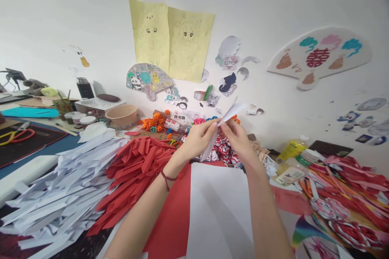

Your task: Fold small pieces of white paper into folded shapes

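Observation:
Both hands are raised above the middle of the desk. My left hand [198, 139] pinches a thin folded piece of white paper [234, 108] between thumb and fingers. The fingers of my right hand [236, 138] close on the same paper, close to my left fingertips. One end of it sticks up to the right, while the other hangs below my hands. Under my forearms lies a flat white sheet [219, 206], beside and partly over a red sheet [170, 214]. Behind my hands, red and white folded paper pieces [223, 150] are partly hidden.
Piles of white paper strips [69, 186] and red paper strips [136, 170] spread on the left. Scissors [18, 135] lie farther left, near a tan bowl [121, 115]. Bottles [291, 149] and pink-red strips [358, 186] occupy the right. A wall with drawings [191, 40] rises behind.

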Tool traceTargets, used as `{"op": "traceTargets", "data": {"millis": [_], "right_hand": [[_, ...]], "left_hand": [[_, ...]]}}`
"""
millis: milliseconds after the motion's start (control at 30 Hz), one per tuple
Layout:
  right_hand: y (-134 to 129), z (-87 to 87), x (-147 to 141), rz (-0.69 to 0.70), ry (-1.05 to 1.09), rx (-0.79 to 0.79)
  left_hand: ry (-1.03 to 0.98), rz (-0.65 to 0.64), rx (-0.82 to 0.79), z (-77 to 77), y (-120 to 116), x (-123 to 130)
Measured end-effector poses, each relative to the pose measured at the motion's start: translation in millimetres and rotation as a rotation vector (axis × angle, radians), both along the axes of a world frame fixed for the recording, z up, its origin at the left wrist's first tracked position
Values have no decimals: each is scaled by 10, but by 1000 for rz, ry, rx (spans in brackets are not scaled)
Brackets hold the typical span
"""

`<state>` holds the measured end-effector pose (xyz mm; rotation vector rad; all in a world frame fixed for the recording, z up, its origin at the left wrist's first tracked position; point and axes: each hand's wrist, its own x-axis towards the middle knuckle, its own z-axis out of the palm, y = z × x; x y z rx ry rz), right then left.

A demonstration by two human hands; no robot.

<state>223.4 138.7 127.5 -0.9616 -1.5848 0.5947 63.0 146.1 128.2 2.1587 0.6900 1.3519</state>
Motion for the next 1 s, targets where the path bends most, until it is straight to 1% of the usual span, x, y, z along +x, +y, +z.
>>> {"op": "traceTargets", "data": {"millis": [100,200,400,500,600,700,767,800,867,933,967,1000], "right_hand": [[11,-15,2,-18,-4,-12],[18,-27,16,-36,-28,-28],[-2,7,35,-61,-42,-61],[-21,38,60,-100,-41,-41],[-39,54,152,-155,-23,-36],[-27,16,329,-173,17,-84],[7,-41,457,-207,-22,-139],[31,-73,508,-259,-72,-148],[79,-128,558,-442,-190,-85],[114,-151,527,-600,-301,61],[122,-148,485,-632,-345,144],[121,-136,430,-624,-381,219]], "left_hand": [[62,36,5,-9,21,-4],[117,116,12,-13,23,9],[130,216,7,-25,29,43],[131,304,45,-17,44,14],[128,405,59,25,57,-74],[91,501,58,104,57,-216],[72,538,81,167,44,-323],[70,539,98,198,34,-375],[74,519,127,249,9,-467],[99,487,159,281,-17,-533],[124,473,175,289,-29,-555],[156,466,191,292,-38,-569]]}}
